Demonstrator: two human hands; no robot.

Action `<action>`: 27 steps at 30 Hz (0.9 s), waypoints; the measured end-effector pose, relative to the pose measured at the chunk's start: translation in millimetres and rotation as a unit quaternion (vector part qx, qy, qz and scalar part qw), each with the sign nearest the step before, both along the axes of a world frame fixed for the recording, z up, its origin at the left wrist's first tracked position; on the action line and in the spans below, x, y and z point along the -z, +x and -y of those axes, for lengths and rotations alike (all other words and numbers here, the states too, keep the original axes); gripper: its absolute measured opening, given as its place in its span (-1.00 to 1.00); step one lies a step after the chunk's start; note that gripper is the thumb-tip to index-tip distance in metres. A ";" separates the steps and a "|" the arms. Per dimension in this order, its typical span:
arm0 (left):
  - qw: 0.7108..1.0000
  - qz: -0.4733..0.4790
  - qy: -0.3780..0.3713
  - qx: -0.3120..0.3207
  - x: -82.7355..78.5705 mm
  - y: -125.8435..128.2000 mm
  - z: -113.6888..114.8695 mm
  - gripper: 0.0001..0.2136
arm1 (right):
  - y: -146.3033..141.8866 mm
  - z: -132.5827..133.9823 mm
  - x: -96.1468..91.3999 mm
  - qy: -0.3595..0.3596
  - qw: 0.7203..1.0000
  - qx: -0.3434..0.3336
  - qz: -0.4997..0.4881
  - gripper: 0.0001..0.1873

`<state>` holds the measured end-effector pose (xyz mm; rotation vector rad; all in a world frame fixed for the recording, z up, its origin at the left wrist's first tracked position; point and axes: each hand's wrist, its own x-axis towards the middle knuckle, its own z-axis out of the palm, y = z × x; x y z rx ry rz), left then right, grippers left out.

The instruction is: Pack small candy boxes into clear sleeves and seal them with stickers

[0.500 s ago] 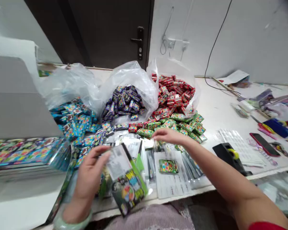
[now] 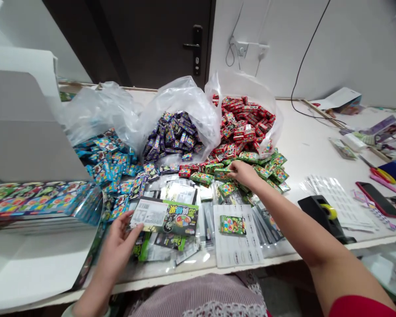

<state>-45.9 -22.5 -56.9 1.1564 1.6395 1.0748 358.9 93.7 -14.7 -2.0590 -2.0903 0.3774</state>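
My left hand [image 2: 120, 242] pinches the left end of a flat printed packet [image 2: 181, 219], black and green with a pale panel, between thumb and fingers. It hangs level over a pile of similar flat packets [image 2: 161, 251]. Farther out, my right hand [image 2: 244, 174] has its fingers closed on the right end of a small green box [image 2: 221, 173], at the front of the green heap. Another small green box [image 2: 232, 224] lies on a white label sheet [image 2: 237, 255] between my arms.
Plastic bags spill blue packets [image 2: 110, 160], purple boxes [image 2: 171, 136] and red boxes [image 2: 246, 123] along the back. An open carton [image 2: 29, 255] with rows of packets stands left. A tape dispenser [image 2: 323, 218], a phone [image 2: 378, 199] and label sheets [image 2: 336, 202] lie right.
My left hand has turned the printed packet from steeply slanted to level, and lowered it over the pile. My right hand has reached slightly forward and closed on a small green box.
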 end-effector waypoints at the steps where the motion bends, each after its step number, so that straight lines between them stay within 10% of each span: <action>1: 0.998 -0.059 0.011 0.023 1.2 -3.2 0.5 -0.42 | 2.6 2.6 -0.7 -0.004 1.000 0.007 -0.018 -0.86; 7: 0.907 -0.350 0.196 0.129 -7.1 6.5 -2.0 -0.49 | 2.4 34.1 8.7 -0.041 0.993 0.049 -0.102 -0.82; 12: 0.816 -0.374 0.215 0.385 -17.5 40.0 -9.9 -0.37 | -6.9 56.7 6.4 -0.054 0.994 0.046 -0.084 -0.80; 17: 0.760 -0.414 0.117 0.487 -25.9 54.7 -24.8 -0.21 | -2.5 37.7 -15.3 -0.032 0.985 -0.169 -0.015 -0.20; 20: 0.742 -0.433 0.075 0.507 -28.1 55.9 -33.7 -0.14 | -2.6 16.5 -15.2 -0.118 0.963 -0.242 0.017 0.07; 27: 0.760 -0.408 0.132 0.489 -29.8 51.0 -36.4 -0.24 | 2.7 11.0 12.1 -0.149 0.942 -0.297 -0.057 0.04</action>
